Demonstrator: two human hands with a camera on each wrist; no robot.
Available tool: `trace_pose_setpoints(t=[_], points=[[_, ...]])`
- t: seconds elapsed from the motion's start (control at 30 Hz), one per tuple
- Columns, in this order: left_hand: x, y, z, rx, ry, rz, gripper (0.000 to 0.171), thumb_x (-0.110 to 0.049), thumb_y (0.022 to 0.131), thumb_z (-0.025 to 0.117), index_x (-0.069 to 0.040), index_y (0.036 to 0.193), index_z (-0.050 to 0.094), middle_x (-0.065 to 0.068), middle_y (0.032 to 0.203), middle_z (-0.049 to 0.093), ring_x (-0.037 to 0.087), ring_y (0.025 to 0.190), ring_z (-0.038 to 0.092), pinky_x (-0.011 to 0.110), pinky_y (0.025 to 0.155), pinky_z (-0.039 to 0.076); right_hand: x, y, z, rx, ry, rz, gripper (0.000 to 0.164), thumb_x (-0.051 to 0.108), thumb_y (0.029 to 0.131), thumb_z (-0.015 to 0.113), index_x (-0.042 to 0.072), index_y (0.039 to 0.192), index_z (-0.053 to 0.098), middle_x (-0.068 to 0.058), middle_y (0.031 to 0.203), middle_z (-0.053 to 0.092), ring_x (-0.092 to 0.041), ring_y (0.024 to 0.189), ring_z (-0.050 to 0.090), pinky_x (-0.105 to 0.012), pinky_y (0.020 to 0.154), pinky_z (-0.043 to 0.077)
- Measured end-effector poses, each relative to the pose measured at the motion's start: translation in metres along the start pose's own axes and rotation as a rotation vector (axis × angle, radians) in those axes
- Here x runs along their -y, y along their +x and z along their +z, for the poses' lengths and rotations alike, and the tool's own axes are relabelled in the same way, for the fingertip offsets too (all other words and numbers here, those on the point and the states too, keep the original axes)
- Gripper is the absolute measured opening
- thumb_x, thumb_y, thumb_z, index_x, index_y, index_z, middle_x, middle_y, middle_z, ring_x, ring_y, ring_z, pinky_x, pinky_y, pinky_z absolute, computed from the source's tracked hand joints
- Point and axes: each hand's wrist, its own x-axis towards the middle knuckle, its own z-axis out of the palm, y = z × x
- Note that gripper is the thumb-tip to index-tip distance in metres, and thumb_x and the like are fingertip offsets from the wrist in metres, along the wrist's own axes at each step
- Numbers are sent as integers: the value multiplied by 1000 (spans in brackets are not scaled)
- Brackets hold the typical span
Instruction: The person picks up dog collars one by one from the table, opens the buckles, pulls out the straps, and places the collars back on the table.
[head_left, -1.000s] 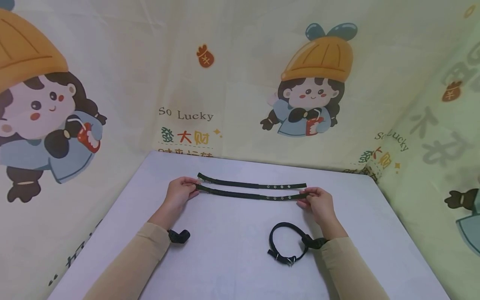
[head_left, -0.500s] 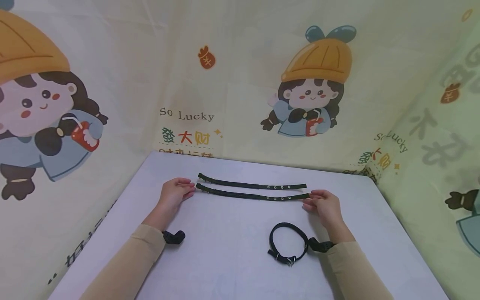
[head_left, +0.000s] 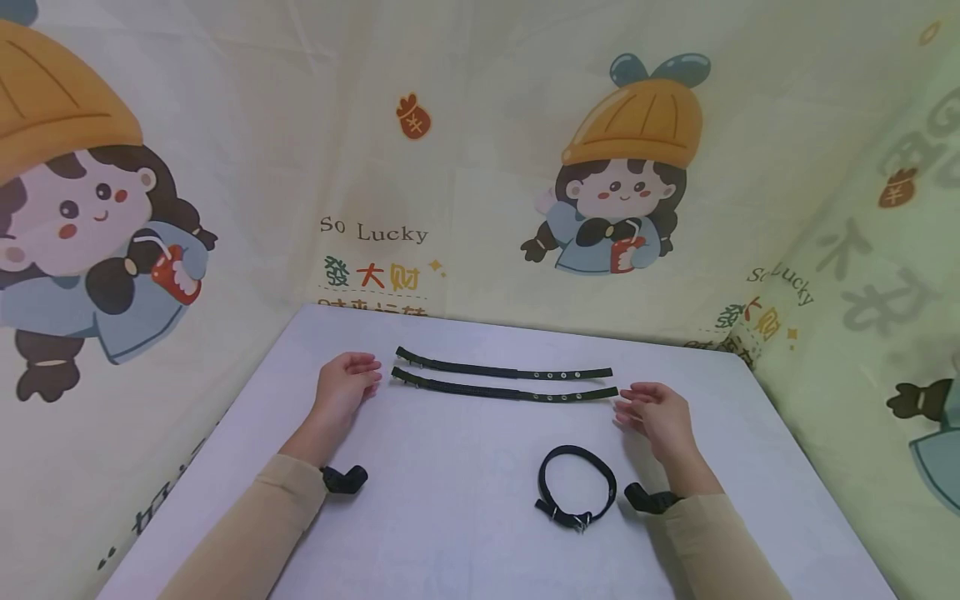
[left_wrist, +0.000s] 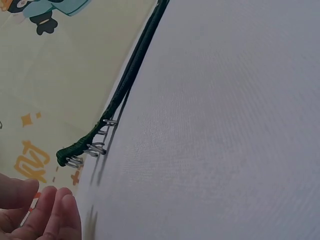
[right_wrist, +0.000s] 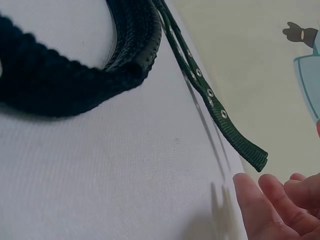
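Two dark green collars lie stretched out side by side, the far collar (head_left: 480, 367) just behind the near collar (head_left: 480, 389). Metal buckle parts are at their left ends, and a row of eyelets runs toward the right ends. My left hand (head_left: 343, 387) is a little left of the buckle ends, fingers relaxed and holding nothing. Just off the near collar's right tip, my right hand (head_left: 660, 417) also holds nothing. A black collar (head_left: 542, 483), buckled into a loop, lies in front, left of the right wrist; it looms large in the right wrist view.
All three collars lie on a white tabletop (head_left: 420, 500). Behind and beside it hangs a cream cloth (head_left: 480, 167) printed with cartoon figures and lettering. Each wrist wears a black camera mount, one left (head_left: 347, 479) and one right (head_left: 648, 500).
Both hands have let go of the near collar's ends and moved outward, left and right. The green collars lie where they were; the black collar has not moved.
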Motion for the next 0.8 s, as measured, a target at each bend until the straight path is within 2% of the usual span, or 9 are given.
trace_pose_setpoints(t=[0.17,0.33,0.5,0.7,0.8], points=[[-6,-5,1,-29,68,56,41,-4,104,65,-6,145,59,15,140,67,29,121,69,30,91,62,0,-5,-2,0,-42,-29,44,2,110,52,-1,153,47,-29,152,58,-14,103,79,-31,84,66],[-10,-10,5,-22,148,152,40,-3,104,65,-4,143,61,16,138,68,32,120,70,31,91,63,1,-9,-3,-5,-96,-57,44,4,109,57,0,152,50,-28,151,60,-16,107,77,-33,85,66],[-15,-17,11,7,201,232,37,-4,104,65,-5,141,62,17,138,69,32,122,70,32,93,63,4,-18,-3,-3,-137,-79,44,8,109,58,2,152,50,-26,151,60,-19,111,76,-35,86,66],[-20,-26,21,66,233,265,37,-6,103,67,-7,141,63,14,139,69,31,126,67,42,101,61,7,-28,-3,13,-152,-109,45,9,109,60,1,152,50,-27,150,60,-26,116,75,-34,85,66],[-22,-32,29,95,252,280,37,-9,104,68,-10,141,63,10,138,70,30,127,66,44,101,60,10,-32,-3,21,-155,-120,45,9,108,62,1,151,51,-26,150,61,-25,113,75,-33,84,66]])
